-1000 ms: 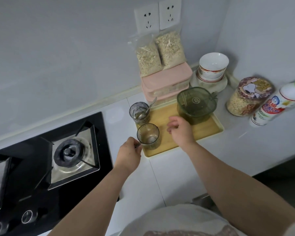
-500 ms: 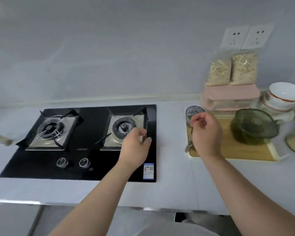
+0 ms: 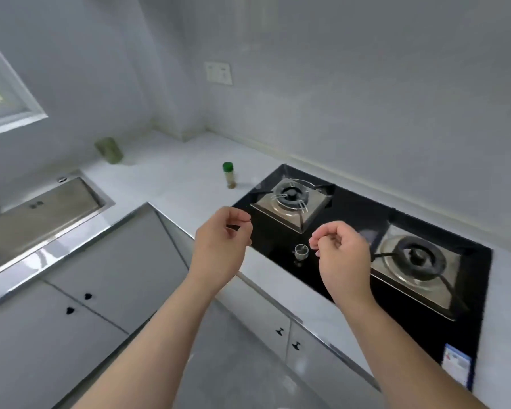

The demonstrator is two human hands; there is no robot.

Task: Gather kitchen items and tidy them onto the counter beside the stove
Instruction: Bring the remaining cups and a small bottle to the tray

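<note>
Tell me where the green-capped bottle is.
The bottle stands upright on the white counter, just left of the black stove, in the upper middle of the head view.

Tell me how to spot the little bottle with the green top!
Find the black stove with two burners. On the white counter just left of it stands a small bottle, upright and alone. Its bright green cap and yellowish body set it apart from the bigger, pale green container farther left by the wall.
</note>
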